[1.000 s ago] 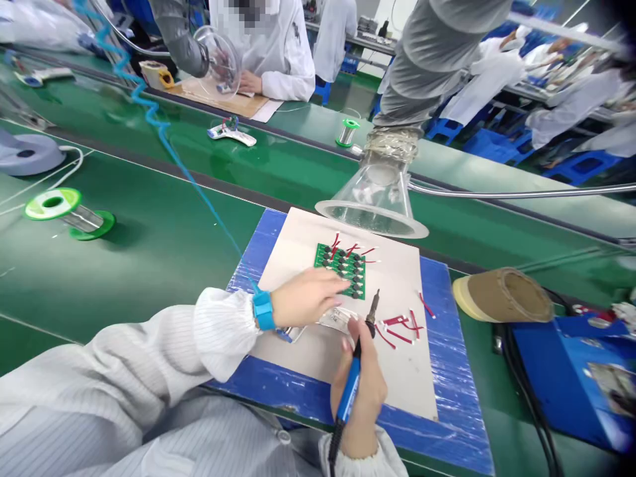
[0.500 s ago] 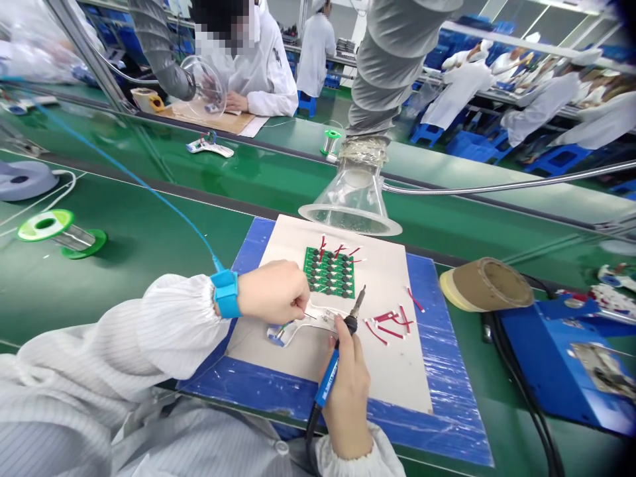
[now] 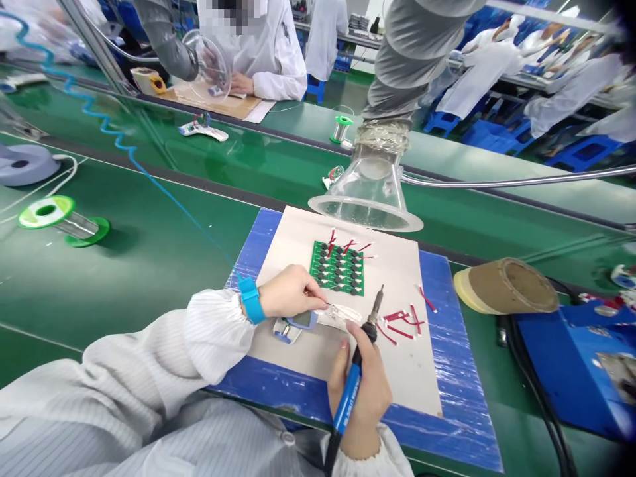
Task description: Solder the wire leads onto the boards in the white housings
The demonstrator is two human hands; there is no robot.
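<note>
My left hand [image 3: 285, 291], with a blue wrist strap [image 3: 251, 299], pinches a thin wire [image 3: 318, 298] just below a green circuit board [image 3: 336, 268]. That board carries rows of black components and red-and-white leads. My right hand [image 3: 356, 397] is shut around a blue-handled soldering iron [image 3: 350, 391], its tip pointing up, clear of the board. A small white-and-blue plastic fixture [image 3: 291, 324] and a clear strip [image 3: 338, 315] lie between my hands. Loose red leads [image 3: 400, 324] lie right of the iron on a beige mat [image 3: 308, 351].
A blue mat [image 3: 238, 384] lies under the beige one, on a green workbench [image 3: 149, 265]. A clear fume funnel [image 3: 365, 199] hangs above the board. Nearby are a solder spool [image 3: 64, 222], a tape roll [image 3: 504, 286] and a blue soldering station [image 3: 561, 377]. A co-worker [image 3: 253, 46] works across the bench.
My left hand has drawn back from the board's lower edge since the oldest frame and now pinches the wire. The plastic fixture shows beside it. My right hand still grips the iron.
</note>
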